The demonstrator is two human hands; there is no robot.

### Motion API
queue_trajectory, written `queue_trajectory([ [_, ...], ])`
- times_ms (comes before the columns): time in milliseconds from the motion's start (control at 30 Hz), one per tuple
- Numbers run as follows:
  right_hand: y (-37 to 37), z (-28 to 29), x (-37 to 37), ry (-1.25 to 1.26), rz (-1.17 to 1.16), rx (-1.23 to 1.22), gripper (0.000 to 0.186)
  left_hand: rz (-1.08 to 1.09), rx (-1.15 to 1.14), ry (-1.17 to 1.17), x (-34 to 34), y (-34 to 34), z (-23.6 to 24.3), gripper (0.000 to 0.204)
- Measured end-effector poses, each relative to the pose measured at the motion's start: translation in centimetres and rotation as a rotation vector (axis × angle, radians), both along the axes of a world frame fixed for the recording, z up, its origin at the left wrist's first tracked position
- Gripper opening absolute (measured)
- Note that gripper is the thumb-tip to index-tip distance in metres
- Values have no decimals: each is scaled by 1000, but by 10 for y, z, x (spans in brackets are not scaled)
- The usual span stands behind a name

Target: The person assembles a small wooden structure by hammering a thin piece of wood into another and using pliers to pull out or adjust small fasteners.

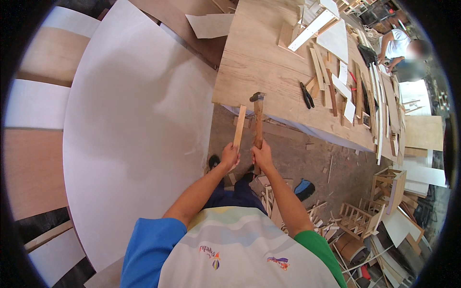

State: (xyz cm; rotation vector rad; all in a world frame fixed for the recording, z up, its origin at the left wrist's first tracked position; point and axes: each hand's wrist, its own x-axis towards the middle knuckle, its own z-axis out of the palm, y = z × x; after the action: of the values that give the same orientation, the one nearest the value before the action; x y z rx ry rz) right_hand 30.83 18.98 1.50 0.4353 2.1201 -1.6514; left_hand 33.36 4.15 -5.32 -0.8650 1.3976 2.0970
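Observation:
My left hand (231, 157) is closed round the lower end of a narrow wooden strip (240, 126), which points up toward the workbench edge. Beside it, my right hand (261, 156) grips the wooden handle of a hammer (258, 116). The hammer stands nearly upright in the view, its metal head at the top, over the near edge of the plywood workbench (259, 62). Strip and hammer run side by side, a small gap apart. Neither hand touches the bench.
A large pale panel (139, 139) fills the left side. Black-handled pliers (307, 96) lie on the bench near wood offcuts (331, 91). Another person (396, 45) works at the far right. On the floor are a blue brush head (304, 189) and scrap wood (360, 218).

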Motion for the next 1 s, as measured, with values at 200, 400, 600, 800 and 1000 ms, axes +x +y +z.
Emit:
queue_trajectory([
  [200, 0, -1, 4, -85, -26, -91, 19, -49, -50, -1, -4, -2, 4, 21],
  [400, 0, -5, 5, -76, -36, -111, 19, -6, 4, -8, 1, 0, -5, 20],
  [600, 0, 9, 10, -47, -47, -78, 18, -24, -19, -25, 1, -6, -1, 20],
  [800, 10, -22, 16, 133, 49, 144, 18, -10, -3, -63, -2, -6, 3, 21],
  [1000, 24, -55, 11, 205, 101, 191, 17, -22, 13, -71, -3, -6, 6, 18],
])
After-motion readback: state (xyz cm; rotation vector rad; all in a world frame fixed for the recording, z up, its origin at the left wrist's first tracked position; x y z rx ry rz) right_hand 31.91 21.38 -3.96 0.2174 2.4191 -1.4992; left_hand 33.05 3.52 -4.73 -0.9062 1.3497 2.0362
